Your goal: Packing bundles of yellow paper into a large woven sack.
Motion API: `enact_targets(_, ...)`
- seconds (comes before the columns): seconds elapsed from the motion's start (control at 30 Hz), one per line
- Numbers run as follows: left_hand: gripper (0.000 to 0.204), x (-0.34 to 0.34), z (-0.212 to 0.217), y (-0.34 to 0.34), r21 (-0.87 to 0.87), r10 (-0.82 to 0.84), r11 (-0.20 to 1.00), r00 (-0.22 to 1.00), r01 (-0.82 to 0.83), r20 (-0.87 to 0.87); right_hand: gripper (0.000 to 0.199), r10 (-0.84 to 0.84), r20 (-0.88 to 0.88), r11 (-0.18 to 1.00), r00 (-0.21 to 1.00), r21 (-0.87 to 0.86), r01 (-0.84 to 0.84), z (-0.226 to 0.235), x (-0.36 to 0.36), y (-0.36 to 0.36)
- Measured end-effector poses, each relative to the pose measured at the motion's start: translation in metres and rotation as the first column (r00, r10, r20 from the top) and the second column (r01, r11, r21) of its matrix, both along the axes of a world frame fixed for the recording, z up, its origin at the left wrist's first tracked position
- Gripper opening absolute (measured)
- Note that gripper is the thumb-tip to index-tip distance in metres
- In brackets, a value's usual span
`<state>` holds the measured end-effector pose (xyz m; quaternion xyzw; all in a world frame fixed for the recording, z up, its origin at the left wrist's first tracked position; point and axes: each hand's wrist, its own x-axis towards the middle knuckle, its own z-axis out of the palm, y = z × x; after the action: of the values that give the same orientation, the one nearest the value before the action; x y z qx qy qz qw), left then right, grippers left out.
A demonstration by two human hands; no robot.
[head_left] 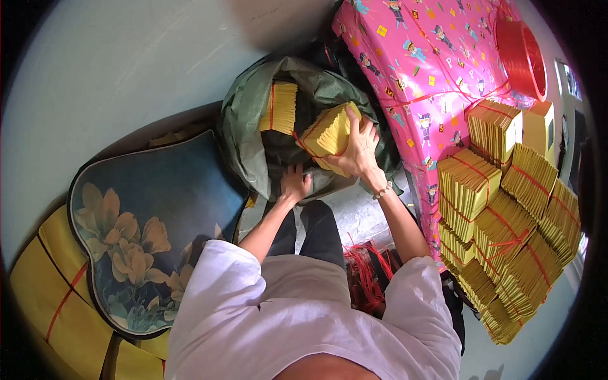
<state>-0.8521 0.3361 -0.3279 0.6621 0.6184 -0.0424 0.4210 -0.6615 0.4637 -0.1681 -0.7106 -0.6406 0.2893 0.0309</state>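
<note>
My right hand (360, 151) grips a yellow paper bundle (329, 133) tied with red string, holding it over the open mouth of a dark green sack (247, 120). My left hand (294, 183) rests on the sack's near rim, pressing the fabric down. Inside the sack a second yellow bundle (278, 106) with a red tie stands on edge. Both forearms reach forward from my white shirt at the bottom of the view.
A table under a pink patterned cloth (418, 63) at right carries several stacked yellow tied bundles (500, 221) and a red spool (522, 57). A dark blue floral cushion (152, 215) lies at left over yellow sheets (44, 285). Loose red string (364, 272) lies on the floor.
</note>
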Motion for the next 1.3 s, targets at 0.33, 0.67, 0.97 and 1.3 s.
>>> enact_targets(0.33,0.054,0.042,-0.007,0.024,-0.235,-0.511,0.776,0.801,0.586,0.311,0.105,0.395,-0.103,0.911,0.913,0.172,-0.375,-0.040,-0.011,0.039)
enact_targets(0.67,0.050,0.039,0.011,0.046,0.061,-0.185,0.982,0.967,0.177,0.175,0.099,0.417,-0.078,0.884,0.905,0.265,-0.385,-0.049,0.005,0.046)
enact_targets(0.97,0.071,0.016,-0.049,0.056,-0.139,-0.536,0.833,0.844,0.535,0.030,0.098,0.582,-0.145,0.797,0.800,0.295,-0.526,-0.069,-0.012,0.054)
enact_targets(1.3,0.057,-0.011,-0.033,0.051,-0.250,-0.473,0.848,0.880,0.467,0.037,0.077,0.453,-0.046,0.801,0.890,0.459,-0.384,-0.051,-0.037,0.101)
